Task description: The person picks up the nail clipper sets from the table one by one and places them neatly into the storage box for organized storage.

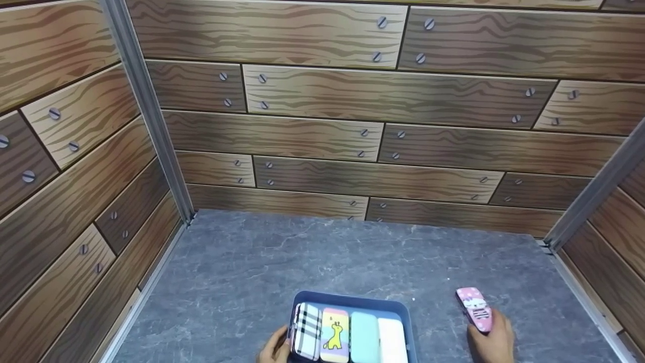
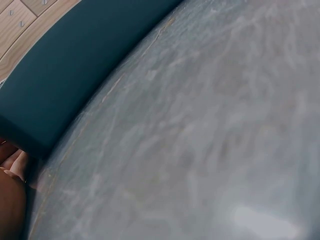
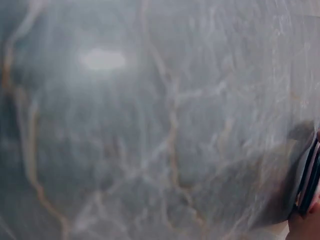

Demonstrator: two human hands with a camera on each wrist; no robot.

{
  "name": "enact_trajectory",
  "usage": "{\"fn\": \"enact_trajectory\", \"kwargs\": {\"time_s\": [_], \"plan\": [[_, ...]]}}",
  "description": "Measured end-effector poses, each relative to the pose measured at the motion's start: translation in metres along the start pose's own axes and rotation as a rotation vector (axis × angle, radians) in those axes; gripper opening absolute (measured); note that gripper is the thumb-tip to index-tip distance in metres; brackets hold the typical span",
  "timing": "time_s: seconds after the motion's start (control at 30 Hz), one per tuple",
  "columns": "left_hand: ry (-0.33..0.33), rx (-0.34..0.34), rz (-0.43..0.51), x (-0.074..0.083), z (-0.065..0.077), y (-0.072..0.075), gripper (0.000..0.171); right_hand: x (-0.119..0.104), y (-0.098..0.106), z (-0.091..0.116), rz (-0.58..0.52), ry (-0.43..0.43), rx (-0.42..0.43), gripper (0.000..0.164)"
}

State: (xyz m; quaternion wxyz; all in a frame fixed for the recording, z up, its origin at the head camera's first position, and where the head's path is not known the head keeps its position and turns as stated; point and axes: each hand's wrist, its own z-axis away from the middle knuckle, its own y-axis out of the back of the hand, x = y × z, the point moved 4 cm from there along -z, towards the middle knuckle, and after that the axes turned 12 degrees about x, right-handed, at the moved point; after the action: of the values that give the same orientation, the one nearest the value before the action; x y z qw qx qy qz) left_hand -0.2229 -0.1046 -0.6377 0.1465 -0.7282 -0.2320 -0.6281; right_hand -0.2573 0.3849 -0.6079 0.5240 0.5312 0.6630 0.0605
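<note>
A dark blue box (image 1: 352, 301) stands at the near middle of the head view. Inside, side by side, lie a black-and-white plaid case (image 1: 306, 333), a giraffe-print case (image 1: 335, 330), a turquoise case (image 1: 365, 335) and a white case (image 1: 392, 338). My left hand (image 1: 274, 348) grips the box's left side; the left wrist view shows fingers at its wall (image 2: 75, 65). To the right, my right hand (image 1: 496, 340) holds the near end of a slim pink case (image 1: 472, 305) with a cartoon print. Only the edge of that case (image 3: 309, 175) appears in the right wrist view.
The grey marbled tabletop (image 1: 262, 257) lies under everything. Wood-print panels (image 1: 312, 96) stand behind and on both sides, joined by metal corner posts (image 1: 146, 101). Two tiny white specks lie on the tabletop between the box and the pink case.
</note>
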Motion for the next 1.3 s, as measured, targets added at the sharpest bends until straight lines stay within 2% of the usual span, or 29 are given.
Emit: {"fn": "enact_trajectory", "kwargs": {"time_s": [0.07,0.17,0.3,0.37,0.57,0.67,0.8,0.97,1.1,1.3], "plan": [[-0.010,-0.002,0.005,0.000,0.001,0.000,0.028,0.000,0.000,-0.001,0.012,-0.003,0.008,0.066],[0.016,-0.031,0.018,0.002,0.002,0.000,0.030,-0.001,0.001,-0.002,0.029,-0.030,0.012,0.064],[0.079,-0.066,0.047,0.003,0.002,0.000,0.031,-0.002,0.002,-0.002,0.044,-0.079,0.016,0.064],[0.102,-0.066,0.061,0.003,0.002,-0.001,0.032,-0.003,0.004,-0.002,0.043,-0.090,0.029,0.064],[0.117,-0.045,0.037,0.001,0.000,-0.002,0.031,-0.006,0.007,-0.002,0.044,-0.101,0.085,0.063],[0.145,-0.051,0.011,0.000,0.000,-0.002,0.032,-0.006,0.008,0.000,0.048,-0.129,0.110,0.063],[0.179,-0.059,-0.039,0.000,0.001,-0.002,0.034,-0.004,0.008,0.003,0.040,-0.191,0.129,0.070],[0.188,-0.047,-0.033,0.000,0.000,-0.002,0.034,-0.002,0.004,0.005,0.026,-0.307,0.097,0.081],[0.178,-0.054,0.002,0.001,0.000,-0.002,0.033,0.000,0.003,0.008,0.017,-0.399,0.091,0.080],[0.159,-0.079,0.019,0.001,0.000,-0.001,0.033,0.002,0.003,0.012,-0.002,-0.474,0.118,0.074]]}}
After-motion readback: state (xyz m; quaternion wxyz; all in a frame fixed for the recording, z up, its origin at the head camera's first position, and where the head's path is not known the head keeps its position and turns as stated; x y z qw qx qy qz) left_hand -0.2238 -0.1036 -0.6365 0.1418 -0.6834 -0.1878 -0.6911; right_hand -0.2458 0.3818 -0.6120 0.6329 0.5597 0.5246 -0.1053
